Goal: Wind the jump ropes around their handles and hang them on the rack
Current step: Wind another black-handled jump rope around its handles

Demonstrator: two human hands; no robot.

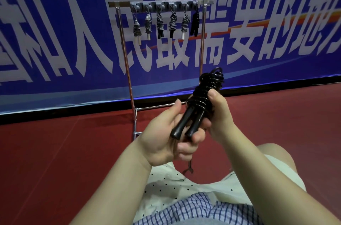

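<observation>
we hold a black jump rope [203,99] up in front of us with both hands. its rope is wound many times around its two black handles [186,125], which lie side by side and point down toward us. our left hand [166,140] curls its fingers around the bottom ends of the handles from below, with the thumb up beside them. our right hand [217,114] wraps the wound middle part, thumb pressed on the coils. a small loop of rope sticks out at the top of the bundle. past our hands stands the rack [160,4], a thin metal frame with a grey hook bar across the top. six wound ropes hang from that bar in a row: two with pale handles [142,27] on the left, two dark ones [166,23] in the middle, one with a white handle [184,25], and one all black [195,23] at the right end. they hang close together but apart. the rack stands on a red floor [55,151], right in front of a big blue banner [258,31] with white letters. there is open red floor on both sides of us. our lap shows a dotted cloth [175,187] and a checked shirt [203,210].
</observation>
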